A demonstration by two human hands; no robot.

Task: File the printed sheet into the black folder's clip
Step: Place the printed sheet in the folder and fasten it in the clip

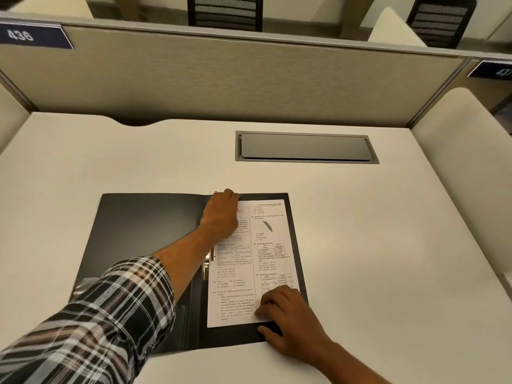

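A black folder [138,231] lies open and flat on the white desk. The printed sheet [271,245] rests on its right half, text side up. A metal clip [207,263] runs along the spine at the sheet's left edge, partly hidden by my forearm. My left hand [221,214] reaches across and presses the sheet's top left corner near the spine, fingers curled at the folder's far edge. My right hand [288,317] lies flat on the sheet's bottom right corner, thumb on the folder's near edge.
The white desk [360,245] has a grey cable hatch [304,146] set in it behind the folder. A beige partition [221,79] closes the back, with side panels to left and right. Black chairs stand beyond the partition.
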